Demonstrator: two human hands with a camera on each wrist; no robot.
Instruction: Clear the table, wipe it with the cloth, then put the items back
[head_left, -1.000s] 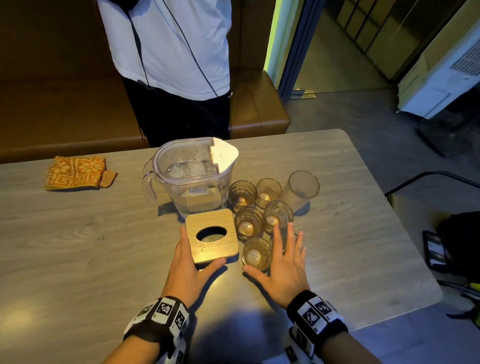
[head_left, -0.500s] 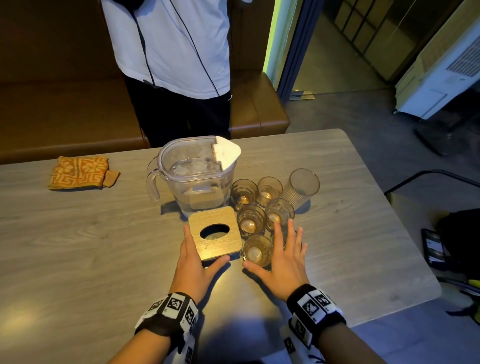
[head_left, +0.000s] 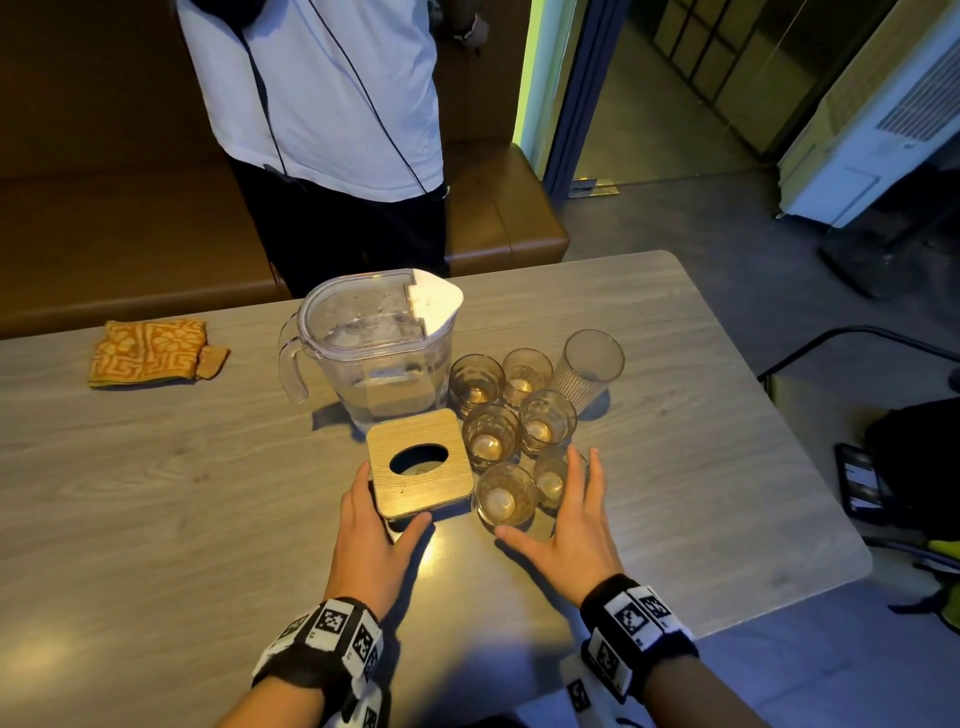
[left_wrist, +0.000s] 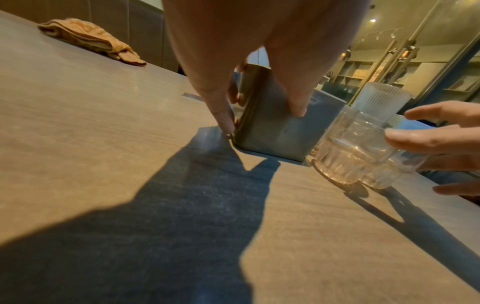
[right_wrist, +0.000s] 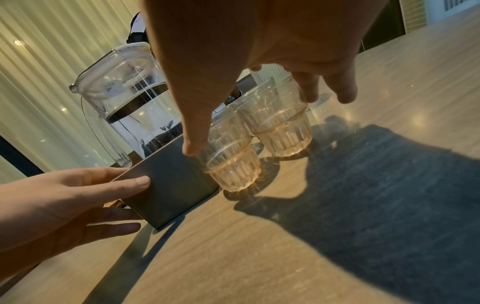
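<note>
I see a square box (head_left: 420, 463) with a wood-grain lid and oval hole, upright on the tabletop (head_left: 156, 493), its near corner between my left hand's (head_left: 366, 540) thumb and fingers. Six short ribbed glasses (head_left: 506, 500) cluster before my right hand (head_left: 571, 525). Beyond them stand a clear pitcher (head_left: 374, 343) and tall glass (head_left: 589, 369). Far left of my left hand lies a folded orange cloth (head_left: 148, 352).

Head view looks down; wrist views skim the table (head_left: 156, 493).

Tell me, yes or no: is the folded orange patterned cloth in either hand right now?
No: the folded orange patterned cloth lies alone at the far left of the grey wood-grain table, away from both hands.
</note>
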